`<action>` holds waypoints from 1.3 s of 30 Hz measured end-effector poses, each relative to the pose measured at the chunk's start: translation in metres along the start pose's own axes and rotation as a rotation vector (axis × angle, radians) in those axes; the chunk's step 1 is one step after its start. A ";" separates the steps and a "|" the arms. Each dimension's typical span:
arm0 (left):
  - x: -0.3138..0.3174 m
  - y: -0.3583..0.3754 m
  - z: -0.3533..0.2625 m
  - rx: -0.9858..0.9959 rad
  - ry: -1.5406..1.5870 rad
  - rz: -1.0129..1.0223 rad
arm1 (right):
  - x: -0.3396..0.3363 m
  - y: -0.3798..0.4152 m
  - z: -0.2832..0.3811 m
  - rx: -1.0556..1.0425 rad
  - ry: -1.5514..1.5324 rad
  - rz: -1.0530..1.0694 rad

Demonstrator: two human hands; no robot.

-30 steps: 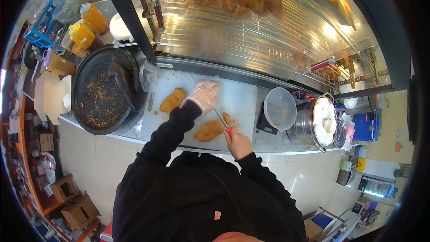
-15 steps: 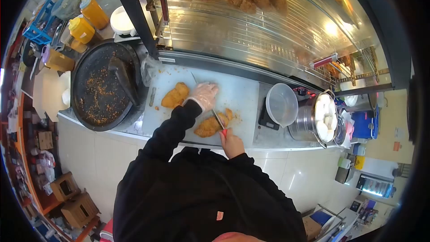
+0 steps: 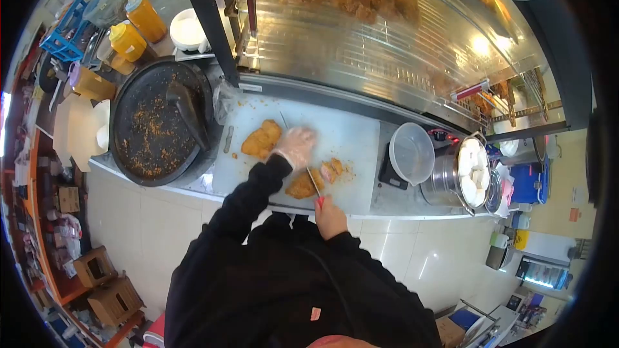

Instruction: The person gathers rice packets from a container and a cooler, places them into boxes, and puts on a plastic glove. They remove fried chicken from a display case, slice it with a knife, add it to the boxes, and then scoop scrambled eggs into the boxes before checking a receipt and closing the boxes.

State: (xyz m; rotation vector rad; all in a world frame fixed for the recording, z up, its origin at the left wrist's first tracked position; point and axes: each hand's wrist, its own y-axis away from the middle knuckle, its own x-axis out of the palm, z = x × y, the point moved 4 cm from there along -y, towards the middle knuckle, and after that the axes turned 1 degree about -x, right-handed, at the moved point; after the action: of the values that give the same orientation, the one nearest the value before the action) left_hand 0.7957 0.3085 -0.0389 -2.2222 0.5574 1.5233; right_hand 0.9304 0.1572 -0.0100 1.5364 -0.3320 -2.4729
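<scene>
My right hand (image 3: 332, 218) is closed around the red handle of a long knife (image 3: 314, 183), its bare fingers wrapped tight. The blade slants up and left, its tip showing beyond my left hand (image 3: 295, 146). That hand wears a clear plastic glove and lies over the middle of the blade; its fingers look stretched out, slightly blurred. Below the blade's left side is a piece of breaded fried chicken (image 3: 302, 187). A cut slice (image 3: 331, 169) with pale meat showing lies to its right. Another whole fried chicken piece (image 3: 262, 139) rests left of my gloved hand on the white cutting board (image 3: 345, 135).
A black round pan (image 3: 148, 122) with crumbs and a dark scoop-like tool (image 3: 187, 113) stands left. To the right are a clear bowl (image 3: 411, 154) on a scale and a steel pot (image 3: 443, 177) holding white items. A glass warming cabinet (image 3: 361, 45) stands behind the board.
The knife has shifted left across the chicken, and the cut slice now lies apart on the right. My left hand stays over the blade. The whole view has shifted slightly.
</scene>
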 end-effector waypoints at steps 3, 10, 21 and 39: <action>-0.009 -0.005 0.011 -0.003 0.076 -0.136 | 0.002 -0.017 0.008 -0.039 -0.021 -0.058; -0.059 0.101 -0.055 -0.125 0.320 -0.274 | -0.009 -0.008 -0.015 -0.079 -0.077 -0.093; -0.038 0.085 -0.052 -0.253 0.578 -0.399 | -0.048 0.017 -0.003 -0.043 -0.100 -0.122; -0.005 -0.031 0.008 -0.017 0.149 -0.023 | 0.002 -0.006 0.000 0.058 -0.006 -0.086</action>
State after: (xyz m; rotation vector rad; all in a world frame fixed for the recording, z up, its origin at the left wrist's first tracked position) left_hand 0.8038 0.3391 -0.0341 -2.3605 0.5620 1.3636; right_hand 0.9290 0.1628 -0.0131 1.5984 -0.3486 -2.5548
